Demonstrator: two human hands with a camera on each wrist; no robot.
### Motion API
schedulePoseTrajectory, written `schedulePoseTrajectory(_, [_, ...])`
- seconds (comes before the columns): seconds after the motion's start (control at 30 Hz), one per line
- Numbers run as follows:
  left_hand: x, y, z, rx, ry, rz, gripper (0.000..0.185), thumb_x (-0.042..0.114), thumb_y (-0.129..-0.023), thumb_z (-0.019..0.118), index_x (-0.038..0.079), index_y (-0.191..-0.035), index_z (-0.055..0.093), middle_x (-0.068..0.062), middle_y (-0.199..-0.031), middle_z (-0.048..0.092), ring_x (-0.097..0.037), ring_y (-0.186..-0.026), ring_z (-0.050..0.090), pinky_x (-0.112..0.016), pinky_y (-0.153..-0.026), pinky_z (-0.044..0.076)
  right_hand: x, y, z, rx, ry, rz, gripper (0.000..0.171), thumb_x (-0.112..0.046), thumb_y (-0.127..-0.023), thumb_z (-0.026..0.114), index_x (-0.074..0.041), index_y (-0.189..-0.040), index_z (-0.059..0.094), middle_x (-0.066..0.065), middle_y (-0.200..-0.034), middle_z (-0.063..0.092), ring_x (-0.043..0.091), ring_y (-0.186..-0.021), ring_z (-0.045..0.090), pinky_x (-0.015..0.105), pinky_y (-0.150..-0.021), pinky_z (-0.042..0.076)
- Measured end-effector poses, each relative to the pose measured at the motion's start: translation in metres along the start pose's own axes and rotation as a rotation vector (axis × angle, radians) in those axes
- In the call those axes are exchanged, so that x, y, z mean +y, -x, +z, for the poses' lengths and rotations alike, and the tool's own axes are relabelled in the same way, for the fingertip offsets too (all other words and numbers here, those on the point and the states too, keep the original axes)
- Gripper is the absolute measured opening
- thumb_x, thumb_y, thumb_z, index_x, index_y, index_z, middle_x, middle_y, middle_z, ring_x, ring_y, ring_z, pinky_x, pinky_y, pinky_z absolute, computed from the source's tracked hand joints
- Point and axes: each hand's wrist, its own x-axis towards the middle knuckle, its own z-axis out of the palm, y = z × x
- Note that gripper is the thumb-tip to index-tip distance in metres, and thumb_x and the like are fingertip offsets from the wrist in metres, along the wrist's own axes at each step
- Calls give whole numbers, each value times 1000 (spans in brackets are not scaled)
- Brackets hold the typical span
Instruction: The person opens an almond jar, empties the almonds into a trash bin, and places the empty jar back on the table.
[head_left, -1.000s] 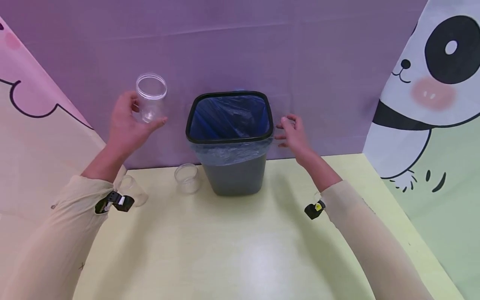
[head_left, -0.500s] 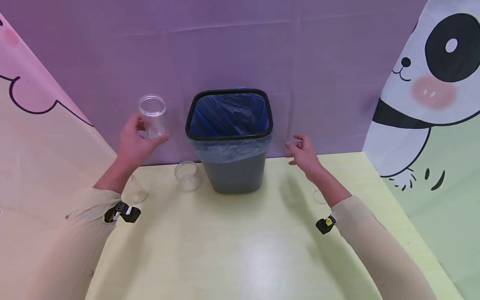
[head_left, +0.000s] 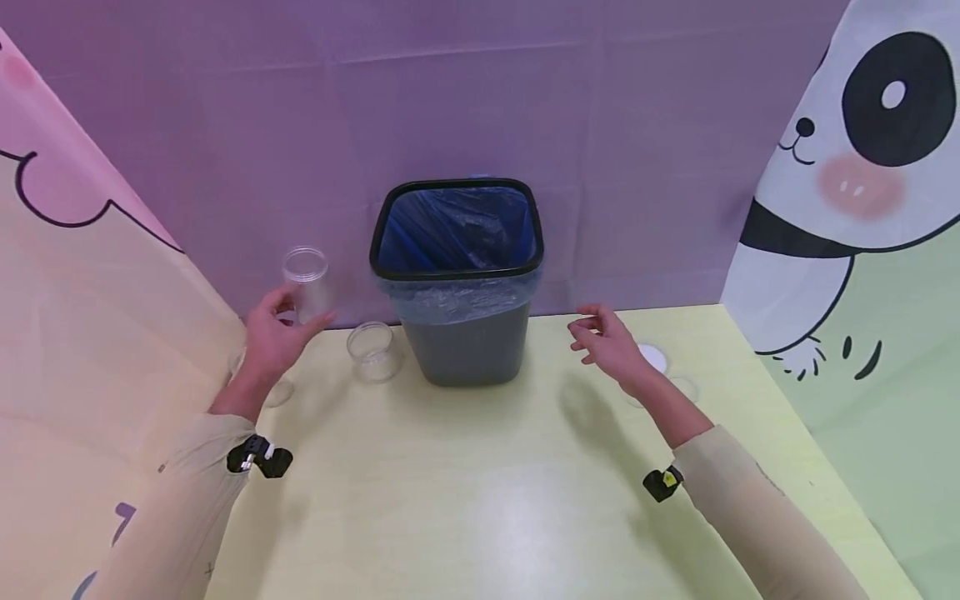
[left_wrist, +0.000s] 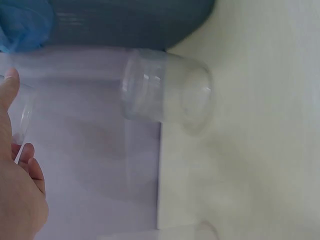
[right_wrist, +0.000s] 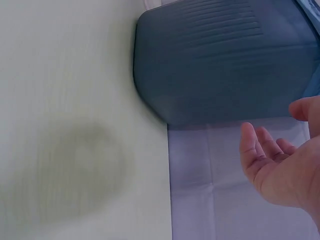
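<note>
My left hand (head_left: 273,340) holds a clear plastic jar (head_left: 307,287) upright between thumb and fingers, its open mouth upward, against the purple backdrop left of the bin. In the left wrist view only part of that jar (left_wrist: 21,112) shows, beside the thumb. A shorter clear jar (head_left: 373,354) stands on the table between this hand and the bin. Another clear container (head_left: 279,392) is mostly hidden behind the left wrist. Right of the grey bin (head_left: 471,354), my right hand (head_left: 609,348) hovers over the table, fingers loosely bent, holding nothing.
The bin has a black rim (head_left: 457,275) and a blue liner bag (head_left: 468,229); it stands at the table's back edge. Beyond the right forearm lie a white disc (head_left: 652,358) and a clear round piece (head_left: 686,387). Printed cloth walls (head_left: 847,208) enclose the table (head_left: 450,467).
My left hand has come down toward the table with the jar. The right hand has dropped lower and slightly rightward, away from the bin's rim. The white disc has come into sight.
</note>
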Motion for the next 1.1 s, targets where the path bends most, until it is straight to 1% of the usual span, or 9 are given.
schedulePoseTrajectory(0.17, [-18,11,4,28,1,-33,58,26,-79,82,2,-125,56,-10,-109,56,-13,-94,50,-19,-74,43,9,4,-3,-6,11,8,43,-18,-100,51,1,-136,38,24,-127,53,25,-93,63,30,-70,51])
schedulePoseTrajectory(0.23, [-23,14,6,34,-8,-55,60,28,-78,83,2,-125,56,-9,-109,56,-15,-95,50,-21,-74,42,12,5,-5,-6,12,17,42,-17,-100,50,1,-136,38,24,-126,53,25,-93,63,30,-70,51])
schedulePoseTrajectory(0.47, [-37,20,16,27,-42,-106,61,28,-78,83,2,-124,55,-13,-109,56,-24,-100,49,-28,-76,38,24,8,-6,-26,13,40,41,-15,-99,50,2,-135,39,25,-126,54,40,-103,58,31,-74,50])
schedulePoseTrajectory(0.53, [-40,22,18,16,-52,-109,61,28,-78,83,1,-125,54,-15,-110,56,-26,-101,49,-29,-76,38,28,9,-6,-32,20,38,40,-15,-99,50,3,-133,40,24,-123,55,37,-99,60,31,-74,50])
schedulePoseTrajectory(0.67, [-47,29,21,0,-45,-123,60,26,-79,82,-1,-124,53,-19,-112,57,-28,-102,49,-28,-76,38,39,12,-2,-37,70,8,33,-12,-98,51,3,-126,48,18,-112,59,31,-93,61,30,-74,49])
schedulePoseTrajectory(0.73, [-52,33,24,4,-36,-132,59,25,-79,83,-2,-122,54,-18,-112,57,-25,-101,49,-26,-75,39,46,14,1,-29,131,-32,28,-12,-97,54,2,-121,53,13,-106,61,28,-91,60,31,-75,48])
schedulePoseTrajectory(0.8, [-57,36,27,12,-17,-141,57,25,-79,83,-3,-120,54,-18,-111,56,-25,-100,49,-25,-74,38,51,19,3,-17,183,-78,24,-12,-96,57,0,-117,58,10,-103,63,31,-93,60,33,-77,47])
schedulePoseTrajectory(0.9, [-63,40,34,26,5,-171,57,23,-78,83,-3,-118,53,-18,-109,56,-26,-99,50,-22,-72,40,56,31,6,-12,259,-147,20,-13,-96,59,-2,-113,61,8,-100,65,28,-93,60,35,-78,48])
schedulePoseTrajectory(1.1, [-70,49,40,3,-10,-237,65,27,-79,82,-2,-126,49,-19,-115,55,-28,-103,51,-23,-73,41,67,60,8,-98,283,-151,18,-13,-97,59,-4,-112,62,12,-104,65,24,-96,60,39,-82,48])
